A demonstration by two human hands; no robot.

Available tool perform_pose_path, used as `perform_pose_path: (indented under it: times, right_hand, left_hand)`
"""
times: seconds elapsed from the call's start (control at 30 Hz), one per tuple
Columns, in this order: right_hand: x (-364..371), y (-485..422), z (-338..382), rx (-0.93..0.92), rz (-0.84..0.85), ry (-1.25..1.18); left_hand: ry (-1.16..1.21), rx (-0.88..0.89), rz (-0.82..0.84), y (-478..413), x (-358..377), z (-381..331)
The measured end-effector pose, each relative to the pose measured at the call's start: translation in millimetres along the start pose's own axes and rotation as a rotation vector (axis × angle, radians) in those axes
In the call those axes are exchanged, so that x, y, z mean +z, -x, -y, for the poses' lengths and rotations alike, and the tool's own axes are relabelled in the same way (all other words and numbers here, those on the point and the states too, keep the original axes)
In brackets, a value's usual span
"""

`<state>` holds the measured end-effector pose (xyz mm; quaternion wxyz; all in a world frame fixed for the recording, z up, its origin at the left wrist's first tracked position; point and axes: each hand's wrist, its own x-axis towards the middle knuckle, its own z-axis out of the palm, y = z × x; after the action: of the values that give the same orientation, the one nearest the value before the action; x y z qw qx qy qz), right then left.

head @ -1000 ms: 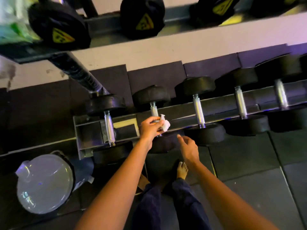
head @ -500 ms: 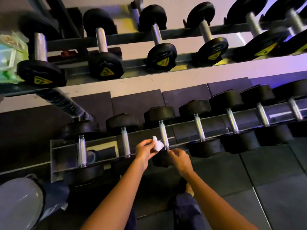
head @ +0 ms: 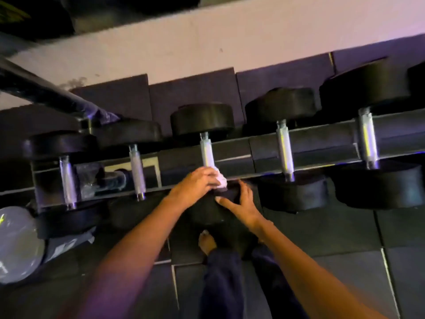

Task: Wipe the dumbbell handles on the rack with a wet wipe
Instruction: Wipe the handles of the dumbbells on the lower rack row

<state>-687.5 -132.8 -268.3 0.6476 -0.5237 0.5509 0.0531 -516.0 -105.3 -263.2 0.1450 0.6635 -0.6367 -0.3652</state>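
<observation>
the left hand [head: 197,183] grips a wet wipe [head: 221,180] round the near end of a dumbbell handle [head: 206,153] running away from its knuckles. the right hand [head: 242,201], fingers spread, rests on the weight head [head: 205,214] beside it. mid-wipe, i'd say; next, slide the wipe up the handle.

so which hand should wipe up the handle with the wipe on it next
Left. The left hand grips the wet wipe at the near end of the handle, so it can probably just slide up. The right hand holds no wipe; it rests spread on the near head.
</observation>
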Motion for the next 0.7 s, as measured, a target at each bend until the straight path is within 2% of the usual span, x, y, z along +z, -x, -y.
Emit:
perform_pose_path:
  times: [0.07, 0.13, 0.27, 0.33, 0.4, 0.43, 0.53, 0.7]
  right_hand:
    - [8.1, -4.5, -14.0, -0.023, -0.033, -0.106]
    - [13.5, -5.5, -23.1, -0.060, -0.056, -0.180]
    - [16.8, -4.1, -23.0, -0.083, -0.089, -0.232]
    - [16.5, -2.9, -20.6, -0.074, -0.081, -0.251]
    - [17.8, -1.7, -19.9, -0.076, -0.106, -0.265]
    - [18.6, -1.9, -20.3, -0.086, -0.129, -0.267]
    - [21.4, -2.5, -20.7, -0.106, -0.160, -0.259]
    - [20.7, -2.8, -22.5, -0.106, -0.155, -0.260]
  left_hand:
    - [-0.205, 0.261, 0.065, -7.4, 3.8, 18.4]
    - [-0.340, 0.345, 0.096, -16.7, 3.7, 24.3]
    - [-0.562, 0.196, 0.336, -40.4, 0.7, -2.3]
    - [-0.596, 0.173, 0.378, -44.1, 0.4, -10.5]
    - [-0.534, 0.213, 0.309, -31.9, 1.3, -0.3]
    - [-0.431, 0.207, 0.261, -22.9, 0.0, 5.1]
    - [-0.131, -0.025, 0.160, -2.5, -6.9, 4.6]
    - [0.130, -0.451, -0.067, 1.9, 2.6, -11.5]
